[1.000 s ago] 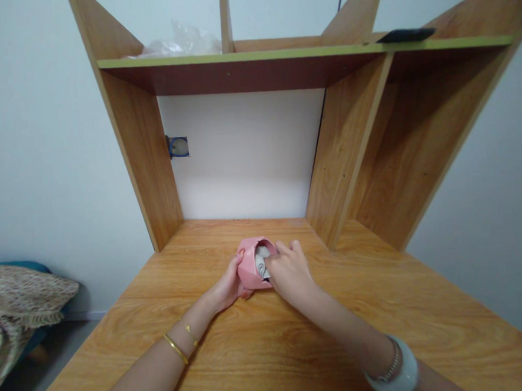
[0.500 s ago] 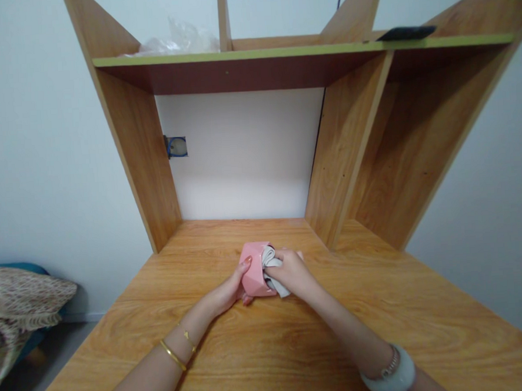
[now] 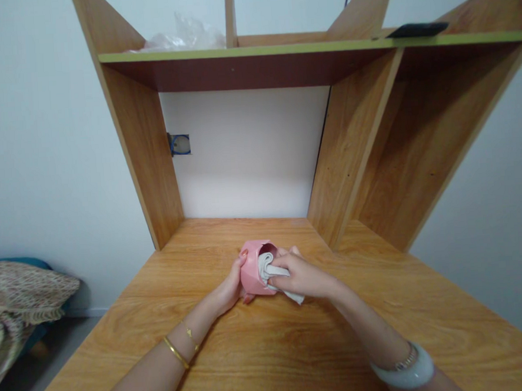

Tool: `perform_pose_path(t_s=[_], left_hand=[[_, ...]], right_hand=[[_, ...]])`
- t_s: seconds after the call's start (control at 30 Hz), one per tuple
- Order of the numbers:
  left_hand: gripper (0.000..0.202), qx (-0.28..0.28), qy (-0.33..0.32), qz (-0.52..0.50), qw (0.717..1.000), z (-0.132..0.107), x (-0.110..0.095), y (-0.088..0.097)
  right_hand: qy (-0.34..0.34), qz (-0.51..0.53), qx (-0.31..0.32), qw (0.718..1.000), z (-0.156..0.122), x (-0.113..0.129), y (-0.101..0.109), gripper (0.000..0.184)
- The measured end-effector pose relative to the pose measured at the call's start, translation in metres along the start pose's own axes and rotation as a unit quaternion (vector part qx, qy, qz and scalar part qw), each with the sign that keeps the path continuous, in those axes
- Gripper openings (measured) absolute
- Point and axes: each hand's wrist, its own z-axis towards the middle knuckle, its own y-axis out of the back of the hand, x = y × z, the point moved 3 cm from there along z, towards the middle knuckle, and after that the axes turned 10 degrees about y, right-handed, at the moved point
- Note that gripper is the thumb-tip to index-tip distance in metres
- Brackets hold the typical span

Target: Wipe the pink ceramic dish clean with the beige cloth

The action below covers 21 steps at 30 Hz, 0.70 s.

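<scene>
A pink faceted pot (image 3: 250, 272) is tilted on its side above the desk, its open mouth turned right toward my other hand. My left hand (image 3: 233, 285) wraps round the pot's closed end, thumb on top and fingers underneath. A light grey folded cloth (image 3: 266, 263) sits partly inside the mouth, with one end hanging out below. My right hand (image 3: 299, 273) pinches the cloth at the opening. The inside of the pot is mostly hidden by cloth and fingers.
The wooden desk (image 3: 262, 355) has a hutch with side panels. Crumpled clear plastic (image 3: 185, 38) and a flat dark object (image 3: 416, 29) lie on its shelf (image 3: 278, 50). An uncovered wall socket box (image 3: 180, 144) shows behind. A patterned throw (image 3: 23, 287) is at far left.
My right hand has drawn back slightly to the right with the cloth. The pot's mouth has turned more toward me, so its dark inside shows.
</scene>
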Motion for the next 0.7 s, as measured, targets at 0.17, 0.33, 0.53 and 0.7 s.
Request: perform_pose_path(t_s=[0.17, 0.33, 0.53, 0.7], left_hand=[[0.07, 0.004, 0.021, -0.013, 1.0, 0.002, 0.002, 0.004], [0.076, 0.025, 0.023, -0.029, 0.999, 0.006, 0.003, 0.008], [0.083, 0.089, 0.021, -0.058, 0.994, 0.004, 0.006, 0.012], [0.067, 0.127, -0.029, -0.021, 0.991, 0.001, 0.007, 0.014]], right_hand=[[0.0, 0.001, 0.064, 0.998, -0.008, 0.003, 0.004, 0.021], [-0.012, -0.055, -0.017, 0.998, -0.006, 0.009, -0.004, 0.032], [-0.002, -0.067, -0.12, 0.99, -0.002, 0.004, -0.018, 0.012], [-0.056, 0.005, -0.185, 0.981, -0.006, -0.007, -0.01, 0.018]])
